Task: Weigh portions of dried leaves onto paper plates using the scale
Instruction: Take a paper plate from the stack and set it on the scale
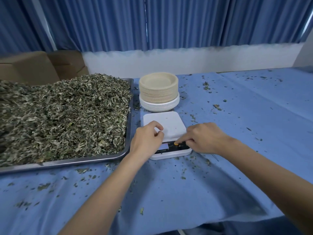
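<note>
Sitting near the front middle of the blue-covered table, the white scale has a bare platform, with the heaped dried leaves in a metal tray just beside its left edge and the stack of paper plates just behind it. Right of the scale the cloth lies open, strewn only with leaf crumbs. The left hand rests on the scale's front left corner, its grip loosely curled with nothing in it, while the right hand curls its other fingers and presses its forefinger on the orange button beside the display.
</note>
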`<state>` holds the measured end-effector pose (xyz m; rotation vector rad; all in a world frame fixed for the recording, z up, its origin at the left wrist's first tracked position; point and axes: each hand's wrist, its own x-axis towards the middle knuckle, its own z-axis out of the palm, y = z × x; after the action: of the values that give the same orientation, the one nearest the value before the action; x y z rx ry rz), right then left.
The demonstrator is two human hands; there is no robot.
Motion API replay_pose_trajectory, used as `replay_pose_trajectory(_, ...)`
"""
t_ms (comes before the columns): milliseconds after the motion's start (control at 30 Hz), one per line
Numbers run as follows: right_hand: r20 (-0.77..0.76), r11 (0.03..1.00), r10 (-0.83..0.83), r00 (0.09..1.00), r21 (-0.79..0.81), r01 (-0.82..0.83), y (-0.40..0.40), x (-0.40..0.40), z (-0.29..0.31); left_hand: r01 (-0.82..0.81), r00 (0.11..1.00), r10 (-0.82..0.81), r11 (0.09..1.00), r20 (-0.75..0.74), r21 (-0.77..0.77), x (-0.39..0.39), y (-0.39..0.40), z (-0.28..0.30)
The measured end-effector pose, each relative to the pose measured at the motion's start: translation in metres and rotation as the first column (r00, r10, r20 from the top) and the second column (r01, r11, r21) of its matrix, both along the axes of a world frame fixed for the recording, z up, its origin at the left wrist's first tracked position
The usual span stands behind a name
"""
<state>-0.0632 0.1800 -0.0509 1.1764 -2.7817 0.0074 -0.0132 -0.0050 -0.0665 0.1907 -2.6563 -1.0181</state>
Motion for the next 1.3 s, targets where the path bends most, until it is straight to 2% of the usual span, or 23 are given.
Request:
replay_pose_trajectory(133, 0.118, 0.947, -0.117, 0.986, -0.286, 0.146, -0.011, -0.008, 0.001, 0.0, 1.0, 0.001, 1.0, 0.022, -0.018, 0.0, -0.009, 0.002)
replay_pose_trajectory(267, 0.197, 0.895, -0.118, 0.973, -0.403, 0.191, -0.018, -0.013, -0.001, 0.014, 1.0, -0.013, 1.0, 0.019, -0.027, -0.002, -0.017, 0.009)
replay_pose_trajectory(600, 0.18, 0.884, -0.079, 0.981, -0.442, 0.152, -0.015, -0.009, 0.001, 0.015, 1.0, -0.014, 0.999, 0.021, -0.031, -0.012, -0.023, 0.019)
replay_pose_trajectory(800, 0.177, 0.908, -0.093, 0.98, -0.388, 0.156, 0.007, -0.003, -0.007, 0.019, 1.0, -0.02, 1.0, 0.024, 0.01, -0.019, -0.02, 0.014)
replay_pose_trajectory(1033, 0.157, 0.884, -0.074, 0.985, -0.447, 0.137, -0.016, -0.027, 0.008, 0.002, 1.0, -0.002, 1.0, 0.024, -0.004, -0.043, -0.018, 0.022)
replay_pose_trajectory(1133, 0.135, 0.846, -0.093, 0.986, -0.512, 0.15, -0.037, -0.058, 0.03, -0.021, 0.999, 0.021, 1.0, -0.028, 0.005, -0.07, -0.02, 0.042)
replay_pose_trajectory(1300, 0.214, 0.741, -0.228, 0.95, -0.595, 0.312, -0.073, -0.126, 0.073, -0.158, 0.983, 0.16, 0.987, -0.084, 0.035, -0.131, -0.03, 0.085)
